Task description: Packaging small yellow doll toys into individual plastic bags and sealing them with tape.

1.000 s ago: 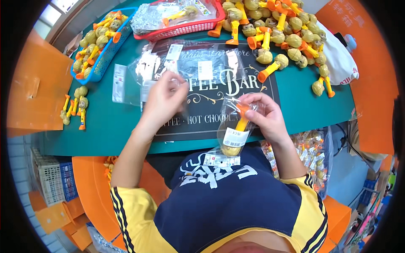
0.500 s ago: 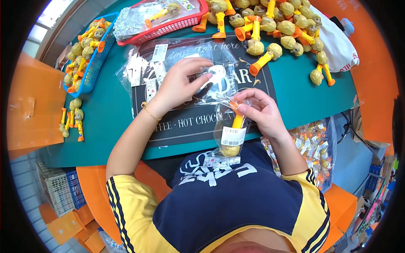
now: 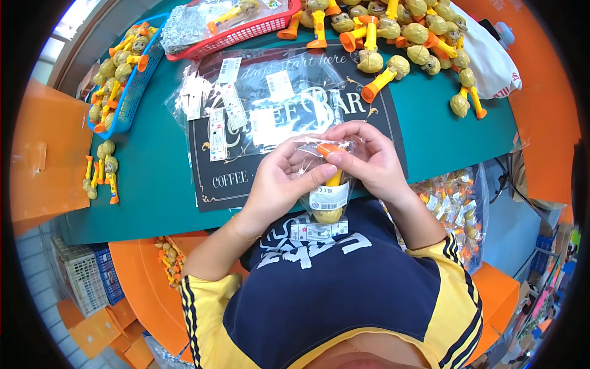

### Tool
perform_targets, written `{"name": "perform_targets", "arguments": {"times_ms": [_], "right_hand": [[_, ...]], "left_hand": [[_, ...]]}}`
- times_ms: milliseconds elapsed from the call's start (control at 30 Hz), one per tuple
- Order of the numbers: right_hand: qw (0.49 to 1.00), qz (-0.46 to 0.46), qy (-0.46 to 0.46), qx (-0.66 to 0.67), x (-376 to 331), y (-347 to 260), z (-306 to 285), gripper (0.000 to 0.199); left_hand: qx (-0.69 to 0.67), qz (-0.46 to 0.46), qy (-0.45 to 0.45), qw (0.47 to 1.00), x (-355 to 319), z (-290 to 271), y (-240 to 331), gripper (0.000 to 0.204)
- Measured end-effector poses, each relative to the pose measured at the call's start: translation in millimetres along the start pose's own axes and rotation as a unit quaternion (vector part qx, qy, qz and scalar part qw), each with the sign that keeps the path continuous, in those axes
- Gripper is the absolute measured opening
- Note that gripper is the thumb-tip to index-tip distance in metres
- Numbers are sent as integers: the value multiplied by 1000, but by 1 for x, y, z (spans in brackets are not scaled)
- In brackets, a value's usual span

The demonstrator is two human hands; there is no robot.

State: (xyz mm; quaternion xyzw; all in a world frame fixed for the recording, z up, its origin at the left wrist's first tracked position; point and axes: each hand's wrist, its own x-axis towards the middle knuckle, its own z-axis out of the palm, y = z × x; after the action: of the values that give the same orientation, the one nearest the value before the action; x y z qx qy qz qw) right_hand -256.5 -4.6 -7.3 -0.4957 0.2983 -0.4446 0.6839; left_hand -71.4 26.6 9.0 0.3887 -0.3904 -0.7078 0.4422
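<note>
In front of my chest is a clear plastic bag (image 3: 305, 198) with a toy inside: an orange end, a yellow stem and a round gold head (image 3: 327, 216) pointing down toward me. A white label (image 3: 330, 196) lies across its middle. My left hand (image 3: 278, 179) pinches the bag's upper part from the left, thumb out along it. From the right, my right hand (image 3: 372, 161) grips the bag's top, its thumb by the orange end. Beyond both hands, clear bags (image 3: 295, 74) with white paper tags (image 3: 231, 106) lie on a dark printed mat (image 3: 227, 192).
A red basket (image 3: 246, 40) of flat bags and a blue basket (image 3: 133, 98) of gold-headed toys stand at the back left. Several loose toys (image 3: 418, 55) are heaped at the back right beside a white sack (image 3: 488, 67). A large bag of packed toys (image 3: 458, 209) is at right.
My left hand has come down from the clear bags on the mat to the bagged toy and now holds it. My right hand keeps its grip on the bag, which has shifted slightly left.
</note>
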Motion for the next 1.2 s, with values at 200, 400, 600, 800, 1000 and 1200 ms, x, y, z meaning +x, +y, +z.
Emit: {"name": "perform_targets", "arguments": {"times_ms": [200,400,600,800,1000,1200], "right_hand": [[996,28,27,83,-8,-6,-2,40],[987,83,62,120,-17,3,-2,34],[998,38,42,42,-16,1,4,28],[992,16,118,-48,-4,5,2,18],[979,-18,187,75,2,21,12,14],[984,-39,169,41,7,18,0,13]], "left_hand": [[-43,38,44,997,-10,-5,-16,45],[-71,115,63,989,-14,-4,-28,40],[6,138,122,983,-3,-12,-16,19],[49,170,134,975,5,-22,-17,14],[-48,172,174,968,9,-18,-27,12],[-79,131,156,976,9,-23,-16,21]]}}
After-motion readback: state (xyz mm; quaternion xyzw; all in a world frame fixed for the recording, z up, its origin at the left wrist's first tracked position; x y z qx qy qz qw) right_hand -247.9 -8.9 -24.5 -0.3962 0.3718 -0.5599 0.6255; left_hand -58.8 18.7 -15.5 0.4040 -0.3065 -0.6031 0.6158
